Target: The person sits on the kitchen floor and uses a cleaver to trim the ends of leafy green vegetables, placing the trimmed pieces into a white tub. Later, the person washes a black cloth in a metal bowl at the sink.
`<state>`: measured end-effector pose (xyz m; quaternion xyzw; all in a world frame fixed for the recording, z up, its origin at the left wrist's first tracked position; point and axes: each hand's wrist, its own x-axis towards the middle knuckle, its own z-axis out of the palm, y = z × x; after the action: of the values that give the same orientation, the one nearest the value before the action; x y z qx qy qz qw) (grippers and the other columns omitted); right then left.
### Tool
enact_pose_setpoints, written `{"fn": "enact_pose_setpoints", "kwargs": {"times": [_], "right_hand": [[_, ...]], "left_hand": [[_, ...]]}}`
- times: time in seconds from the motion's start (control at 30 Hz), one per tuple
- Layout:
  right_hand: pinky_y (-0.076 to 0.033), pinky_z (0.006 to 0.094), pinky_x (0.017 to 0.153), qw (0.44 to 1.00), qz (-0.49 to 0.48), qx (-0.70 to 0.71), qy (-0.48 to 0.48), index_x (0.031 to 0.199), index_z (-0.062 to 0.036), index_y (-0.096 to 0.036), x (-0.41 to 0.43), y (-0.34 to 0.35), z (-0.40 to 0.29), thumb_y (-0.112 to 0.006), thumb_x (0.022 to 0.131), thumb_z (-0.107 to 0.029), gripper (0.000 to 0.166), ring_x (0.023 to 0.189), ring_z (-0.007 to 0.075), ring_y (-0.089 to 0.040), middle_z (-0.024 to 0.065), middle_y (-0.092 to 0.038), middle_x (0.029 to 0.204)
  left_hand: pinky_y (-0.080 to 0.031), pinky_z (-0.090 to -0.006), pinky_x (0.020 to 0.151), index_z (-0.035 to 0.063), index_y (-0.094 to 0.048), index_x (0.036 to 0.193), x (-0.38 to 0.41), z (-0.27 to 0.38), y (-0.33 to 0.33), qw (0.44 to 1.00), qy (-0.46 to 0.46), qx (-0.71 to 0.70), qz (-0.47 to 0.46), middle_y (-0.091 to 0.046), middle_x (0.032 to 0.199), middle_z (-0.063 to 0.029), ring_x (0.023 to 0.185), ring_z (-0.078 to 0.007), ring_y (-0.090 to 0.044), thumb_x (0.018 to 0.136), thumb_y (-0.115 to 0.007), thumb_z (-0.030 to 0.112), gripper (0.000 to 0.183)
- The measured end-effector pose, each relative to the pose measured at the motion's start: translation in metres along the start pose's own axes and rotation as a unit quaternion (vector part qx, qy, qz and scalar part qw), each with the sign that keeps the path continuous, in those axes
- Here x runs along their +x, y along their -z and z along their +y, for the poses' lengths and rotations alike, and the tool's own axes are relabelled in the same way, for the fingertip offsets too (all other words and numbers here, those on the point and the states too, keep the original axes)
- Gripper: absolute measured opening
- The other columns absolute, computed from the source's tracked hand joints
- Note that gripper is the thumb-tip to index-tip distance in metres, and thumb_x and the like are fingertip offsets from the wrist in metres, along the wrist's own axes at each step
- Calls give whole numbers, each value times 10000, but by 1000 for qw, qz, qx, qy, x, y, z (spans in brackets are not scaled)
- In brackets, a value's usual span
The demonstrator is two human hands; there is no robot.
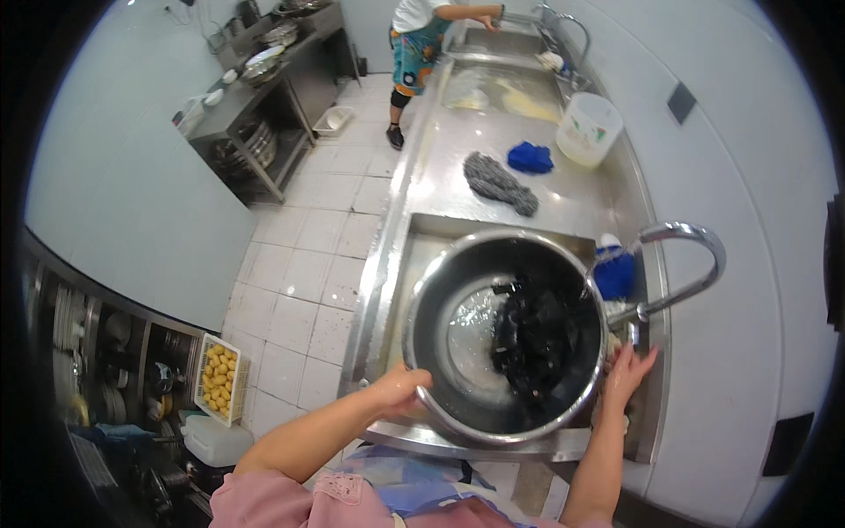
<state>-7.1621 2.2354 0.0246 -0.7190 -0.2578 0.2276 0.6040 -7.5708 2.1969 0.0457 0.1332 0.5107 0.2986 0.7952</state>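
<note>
A large round stainless-steel basin sits in the near sink, tilted slightly. Inside it, shallow water covers part of the bottom, and a heap of glossy black pieces lies to the right; their exact kind is unclear. My left hand grips the basin's near-left rim, thumb over the edge. On the other side, my right hand has its fingers spread beside the basin, just below the tap's base; some fingers are partly hidden. Water comes from the curved chrome tap toward the basin's right rim.
Beyond the sink, a grey mesh cloth, a blue cloth and a translucent plastic bucket rest on the steel counter. A blue bottle stands behind the basin. Another person works at the far sink. Potatoes fill a white basket at left.
</note>
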Motion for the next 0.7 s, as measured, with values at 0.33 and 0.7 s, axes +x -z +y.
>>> {"fn": "enact_pose_setpoints", "kwargs": {"times": [0.33, 0.7], "right_hand": [[-487, 315, 825, 989, -103, 34, -96, 1112, 3, -524, -138, -34, -19, -555, 816, 42, 300, 884, 193, -588, 92, -610, 1023], [-522, 324, 777, 990, -129, 30, -54, 1076, 20, -545, -240, -220, -91, -536, 774, -1, 304, 837, 211, -624, 103, -628, 974]], "left_hand": [[-597, -328, 651, 9, -531, 1173, -25, 68, 71, 996, 13, 63, -57, -630, 904, -87, 790, -179, -678, 835, -572, 47, 342], [-594, -313, 624, 113, -169, 1473, -84, 230, 222, 972, -109, 172, -115, -623, 1065, -119, 757, -164, -678, 838, -572, 196, 756]]}}
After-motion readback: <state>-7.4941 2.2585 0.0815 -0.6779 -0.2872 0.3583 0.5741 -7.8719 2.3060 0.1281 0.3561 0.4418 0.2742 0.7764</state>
